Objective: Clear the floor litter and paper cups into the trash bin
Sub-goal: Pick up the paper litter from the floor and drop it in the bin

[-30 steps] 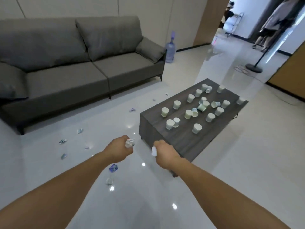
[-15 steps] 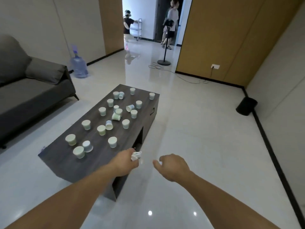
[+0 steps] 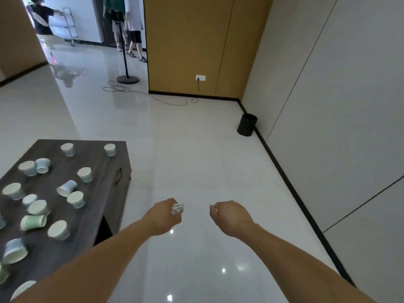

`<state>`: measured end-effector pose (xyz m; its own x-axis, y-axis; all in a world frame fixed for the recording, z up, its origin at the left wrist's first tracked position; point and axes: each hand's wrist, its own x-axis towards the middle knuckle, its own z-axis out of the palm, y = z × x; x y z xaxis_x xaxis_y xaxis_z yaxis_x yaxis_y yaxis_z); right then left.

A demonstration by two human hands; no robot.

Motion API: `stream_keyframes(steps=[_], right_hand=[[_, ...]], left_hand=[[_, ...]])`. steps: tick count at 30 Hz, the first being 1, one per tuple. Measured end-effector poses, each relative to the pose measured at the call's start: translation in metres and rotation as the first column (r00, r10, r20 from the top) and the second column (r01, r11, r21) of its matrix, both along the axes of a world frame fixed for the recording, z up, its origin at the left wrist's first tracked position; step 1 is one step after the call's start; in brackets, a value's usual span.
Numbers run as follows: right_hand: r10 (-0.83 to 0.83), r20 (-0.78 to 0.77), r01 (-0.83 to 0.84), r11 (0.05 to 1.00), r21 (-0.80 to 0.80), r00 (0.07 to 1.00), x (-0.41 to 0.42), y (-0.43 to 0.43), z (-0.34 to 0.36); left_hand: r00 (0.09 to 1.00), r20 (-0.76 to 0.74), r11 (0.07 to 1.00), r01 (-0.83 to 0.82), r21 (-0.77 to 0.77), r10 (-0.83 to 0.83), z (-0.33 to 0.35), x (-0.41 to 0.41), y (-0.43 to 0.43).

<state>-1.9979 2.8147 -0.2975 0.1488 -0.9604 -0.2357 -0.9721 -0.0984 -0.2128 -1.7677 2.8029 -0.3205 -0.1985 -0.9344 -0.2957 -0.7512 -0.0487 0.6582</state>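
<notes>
The cups (image 3: 75, 199) sit on the table (image 3: 105, 171) at the near left. The bin (image 3: 247, 124) stands far right, by the wall (image 3: 328, 84).

Right hand (image 3: 231, 215) fingers curl out of sight, contents unclear. Paper wad (image 3: 177, 208) half buried in left hand (image 3: 162, 217). Tabletop (image 3: 59, 171) and blurred cups (image 3: 13, 251) cropped left. Trash bin (image 3: 247, 124) interior unseen.

Coffee table (image 3: 105, 189): paper cups (image 3: 75, 199) scattered, some tipped over.
Floor (image 3: 196, 160): black trash bin (image 3: 247, 124) at wall; stand base (image 3: 127, 79); loose cable (image 3: 170, 102).
</notes>
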Motion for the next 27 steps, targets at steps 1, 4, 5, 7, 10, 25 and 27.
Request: stream_keyframes(steps=[1, 4, 5, 7, 10, 25, 27], right_hand=[[-0.020, 0.008, 0.020, 0.999, -0.030, 1.000, -0.007, -0.021, 0.003], [-0.094, 0.052, 0.098, 0.993, -0.071, 0.994, -0.032, -0.080, 0.010], [-0.111, 0.049, 0.114, 0.991, -0.068, 0.993, -0.042, -0.096, 0.010], [-0.127, 0.024, 0.128, 0.991, -0.045, 0.992, -0.068, -0.128, 0.005], [-0.143, -0.002, 0.143, 0.990, -0.018, 0.990, -0.114, -0.190, -0.003], [-0.218, 0.192, 0.213, 0.976, 0.044, 0.957, -0.330, -0.469, 0.002], [-0.218, 0.212, 0.216, 0.976, 0.033, 0.953, -0.349, -0.510, -0.006]], left_hand=[[0.999, -0.009, 1.000, 0.031, -0.004, -0.031, 0.004, -0.010, -0.027], [0.995, 0.014, 0.993, 0.104, -0.048, -0.104, 0.017, -0.041, -0.101], [0.990, 0.027, 0.989, 0.138, -0.046, -0.136, 0.019, -0.053, -0.122], [0.979, 0.051, 0.980, 0.197, -0.025, -0.195, 0.017, -0.081, -0.163], [0.963, 0.079, 0.965, 0.261, -0.010, -0.259, 0.013, -0.129, -0.231], [0.963, 0.057, 0.965, 0.263, 0.014, -0.263, 0.032, -0.323, -0.529], [0.964, 0.046, 0.965, 0.261, 0.028, -0.262, 0.024, -0.340, -0.573]])
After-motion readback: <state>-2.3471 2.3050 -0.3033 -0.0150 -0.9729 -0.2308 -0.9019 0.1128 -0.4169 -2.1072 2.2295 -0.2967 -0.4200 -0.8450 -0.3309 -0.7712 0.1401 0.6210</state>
